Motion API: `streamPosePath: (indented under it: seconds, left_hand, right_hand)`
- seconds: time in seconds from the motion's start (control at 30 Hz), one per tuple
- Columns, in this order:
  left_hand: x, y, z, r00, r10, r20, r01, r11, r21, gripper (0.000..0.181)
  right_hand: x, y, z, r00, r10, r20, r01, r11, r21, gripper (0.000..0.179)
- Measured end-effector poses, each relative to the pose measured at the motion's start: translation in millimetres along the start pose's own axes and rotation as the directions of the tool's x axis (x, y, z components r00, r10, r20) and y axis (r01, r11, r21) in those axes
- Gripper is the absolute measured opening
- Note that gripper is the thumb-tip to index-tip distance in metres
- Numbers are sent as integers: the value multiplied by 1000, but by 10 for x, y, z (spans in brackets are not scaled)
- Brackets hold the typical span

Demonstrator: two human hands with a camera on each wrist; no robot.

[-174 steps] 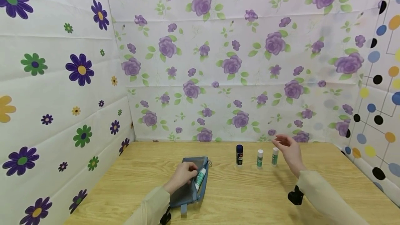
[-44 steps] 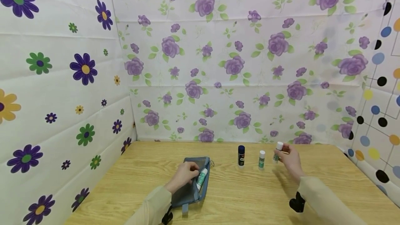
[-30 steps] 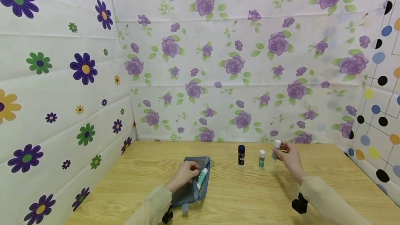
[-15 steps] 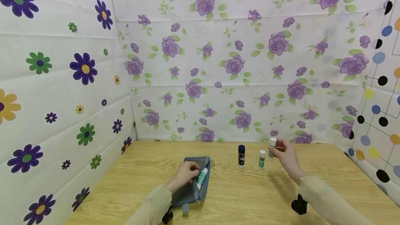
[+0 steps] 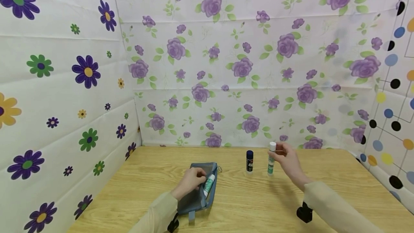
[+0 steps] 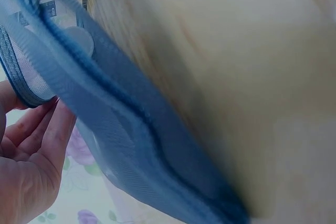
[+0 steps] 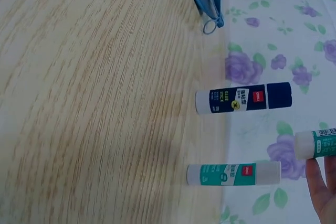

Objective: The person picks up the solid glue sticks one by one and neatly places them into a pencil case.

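Left hand (image 5: 191, 181) is on the blue mesh pouch (image 5: 189, 204), wrist low, coming in from the pouch's near side. Thumb and fingers are bent together, pinching the edge of its mouth; left wrist view confirms the grip.

Right hand (image 5: 288, 159) is raised above table level, well to the right of the pouch, arm angled in from the near right. We see thumb and fingers closed round a held glue stick (image 5: 272, 146), green-labelled, white cap up, roughly upright, base clear of the table (image 5: 239, 204). It's well apart from the left hand and the pouch.

Two more sticks stand upright right of the pouch: the dark glue stick (image 5: 249, 162) closer to it, the standing green stick (image 5: 270, 169) farther out. Right wrist view shows us a gap between held and standing green ones.

Pouch is unzipped. We see one green-and-white stick (image 5: 208, 185) inside, lying tilted in the mouth, beside the left hand's fingertips. Metal ring (image 5: 219, 169) sits at the pouch's far right corner.
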State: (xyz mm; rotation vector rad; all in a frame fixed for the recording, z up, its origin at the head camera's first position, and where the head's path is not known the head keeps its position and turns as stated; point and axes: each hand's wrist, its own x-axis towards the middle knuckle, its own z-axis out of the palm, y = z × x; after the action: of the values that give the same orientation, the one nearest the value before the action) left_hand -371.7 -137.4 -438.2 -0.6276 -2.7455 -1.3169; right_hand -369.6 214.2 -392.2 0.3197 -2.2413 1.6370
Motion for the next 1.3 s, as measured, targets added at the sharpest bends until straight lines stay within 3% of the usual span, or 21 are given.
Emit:
streamPosePath:
  seconds: [0.27,0.6,0.97,1.3]
  left_hand:
    - [-3,-8,1,1000,8,-6,-8,1000,-3,14]
    - [1,-14,4,1000,1,-6,-1,1000,-3,14]
    - [17,16,-2,1000,6,-3,-6,1000,-6,15]
    - [17,-4,-5,1000,12,2,-12,1000,-5,14]
  right_hand:
    - [2,-40,85,998,-61,14,62,996,-60,40]
    - [-9,-141,260,993,-102,59,105,993,-46,38]
    - [-50,-284,464,990,-92,107,94,996,-10,35]
    - [-54,-229,710,993,1,116,-10,997,80,32]
